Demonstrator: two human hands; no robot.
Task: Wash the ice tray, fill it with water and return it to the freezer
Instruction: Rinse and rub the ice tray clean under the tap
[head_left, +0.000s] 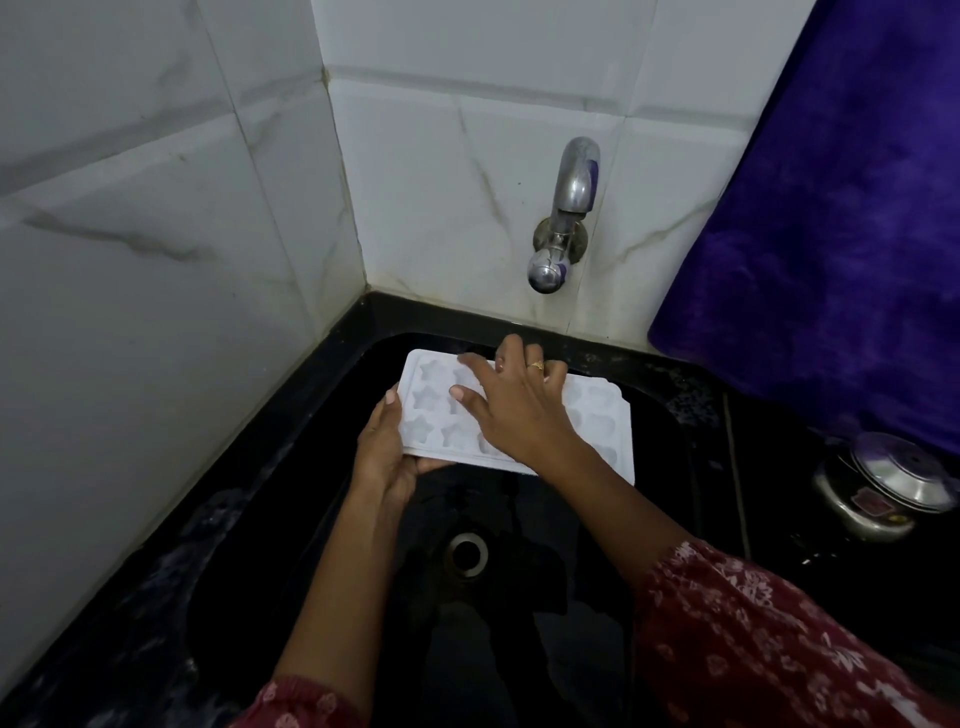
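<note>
— where are we?
— a home kitchen, we'd say. we grip the ice tray (431, 410) over a black sink (322, 561), its drain (467, 553) just below the grip.
— what else?
— a steel tap (563, 218) on marbled wall tiles (441, 171) above the grip, and a lidded steel pot (888, 483) on the counter (769, 467) to its right.

Single head-mounted view, wide-angle (tile lines bow toward the frame edges). It faces forward and steeply down into a black sink (545, 649) set in a wall corner, with the tap (566, 218) on the far wall just above centre. Range is close: both forearms enter from the near edge, and the left hand (384, 457) and right hand (514, 410) meet on the ice tray (431, 400) mid-frame. Purple cloth (831, 234) hangs at far right.
</note>
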